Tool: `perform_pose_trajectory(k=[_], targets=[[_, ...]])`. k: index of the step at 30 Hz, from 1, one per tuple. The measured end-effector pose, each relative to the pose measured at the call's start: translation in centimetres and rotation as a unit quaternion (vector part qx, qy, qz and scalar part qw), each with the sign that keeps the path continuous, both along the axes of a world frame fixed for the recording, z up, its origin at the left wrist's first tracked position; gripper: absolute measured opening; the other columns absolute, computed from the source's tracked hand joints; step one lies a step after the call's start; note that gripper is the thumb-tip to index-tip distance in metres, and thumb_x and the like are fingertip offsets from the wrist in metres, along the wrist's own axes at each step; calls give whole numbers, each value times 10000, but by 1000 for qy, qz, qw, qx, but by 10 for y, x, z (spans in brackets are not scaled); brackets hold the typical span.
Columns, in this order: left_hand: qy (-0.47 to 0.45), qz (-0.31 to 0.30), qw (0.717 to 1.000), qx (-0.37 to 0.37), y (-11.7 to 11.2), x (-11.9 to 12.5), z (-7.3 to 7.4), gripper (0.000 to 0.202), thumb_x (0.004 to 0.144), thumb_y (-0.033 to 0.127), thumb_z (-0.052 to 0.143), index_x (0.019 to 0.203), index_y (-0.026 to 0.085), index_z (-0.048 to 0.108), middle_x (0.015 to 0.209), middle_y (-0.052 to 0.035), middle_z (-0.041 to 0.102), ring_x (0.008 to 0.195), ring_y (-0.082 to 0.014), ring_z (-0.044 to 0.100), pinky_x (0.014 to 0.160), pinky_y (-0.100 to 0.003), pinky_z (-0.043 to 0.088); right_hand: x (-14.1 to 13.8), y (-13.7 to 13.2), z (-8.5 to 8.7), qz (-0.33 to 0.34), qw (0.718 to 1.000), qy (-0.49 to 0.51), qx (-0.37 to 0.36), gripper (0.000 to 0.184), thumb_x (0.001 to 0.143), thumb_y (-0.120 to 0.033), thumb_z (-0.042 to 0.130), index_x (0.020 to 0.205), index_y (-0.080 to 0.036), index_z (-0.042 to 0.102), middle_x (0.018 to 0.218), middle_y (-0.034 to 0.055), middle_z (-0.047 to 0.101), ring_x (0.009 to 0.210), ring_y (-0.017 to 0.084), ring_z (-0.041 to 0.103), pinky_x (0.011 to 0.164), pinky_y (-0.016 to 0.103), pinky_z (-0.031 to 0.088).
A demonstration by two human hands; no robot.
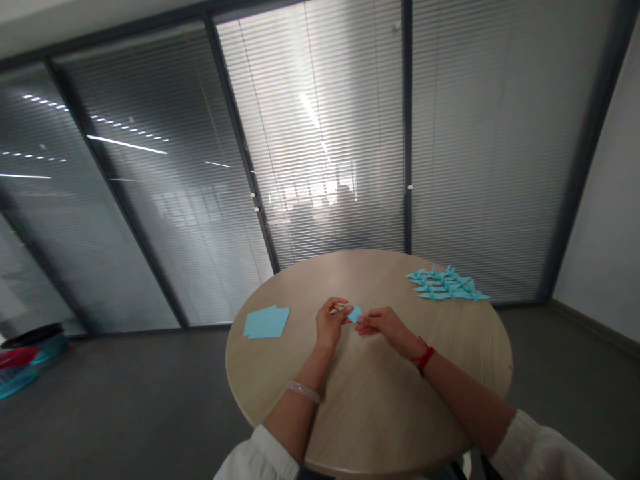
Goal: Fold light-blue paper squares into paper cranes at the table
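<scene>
Between my two hands, over the middle of the round table, is a small folded piece of light blue paper (355, 314). My left hand (331, 323) pinches its left side, fingers curled in. On the opposite side, my right hand (383, 325) grips the lower right edge with thumb and fingers together. Part of the paper is covered by the fingertips, so its exact folds cannot be made out. A pale bangle circles my left wrist, and a red band is on the right one.
Flat blue paper sheets (267, 323) lie stacked at the left of the wooden table (380, 413). Several folded blue paper cranes (445, 284) stand in rows at the back right. Glass panels with blinds (330, 133) rise behind the table. Baskets (30, 360) are on the floor far left.
</scene>
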State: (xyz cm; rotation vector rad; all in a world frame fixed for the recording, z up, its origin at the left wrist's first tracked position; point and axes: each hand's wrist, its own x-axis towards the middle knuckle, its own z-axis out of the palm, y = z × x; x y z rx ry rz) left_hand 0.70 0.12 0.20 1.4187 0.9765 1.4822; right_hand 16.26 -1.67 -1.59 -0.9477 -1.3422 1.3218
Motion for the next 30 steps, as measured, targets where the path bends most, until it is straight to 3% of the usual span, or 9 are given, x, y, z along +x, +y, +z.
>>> perform_pose_trajectory(k=[14, 20, 27, 30], targets=[[10, -8, 1000, -8, 1, -2, 0, 309, 591, 395, 747, 751, 139, 681, 646, -14, 608, 587, -126, 592, 569, -255, 534, 0, -4, 6, -11, 999, -28, 44, 344, 622, -464, 686, 657, -122, 684, 682, 79, 705, 610, 172, 652, 672, 305, 514], [47, -55, 997, -20, 8, -9, -2, 362, 571, 389, 767, 819, 131, 712, 677, -21, 619, 556, -97, 550, 571, -238, 500, 2, 1, -1, -2, 995, -75, 61, 454, 662, -552, 630, 767, -112, 663, 736, 87, 697, 649, 171, 647, 614, 273, 489], [102, -96, 990, -17, 16, -10, -10, 354, 566, 354, 770, 816, 110, 711, 526, 11, 559, 460, -61, 451, 478, -183, 390, 1, 5, -4, 13, 994, -81, 68, 449, 612, -575, 669, 668, -133, 613, 656, 35, 657, 620, 178, 634, 602, 277, 487], [93, -106, 990, -25, 16, -10, -10, 353, 562, 336, 774, 827, 115, 702, 536, 14, 565, 468, -65, 469, 493, -190, 410, 2, 3, -3, 17, 992, -91, 82, 428, 636, -556, 658, 663, -131, 623, 631, 32, 652, 609, 176, 628, 603, 275, 486]])
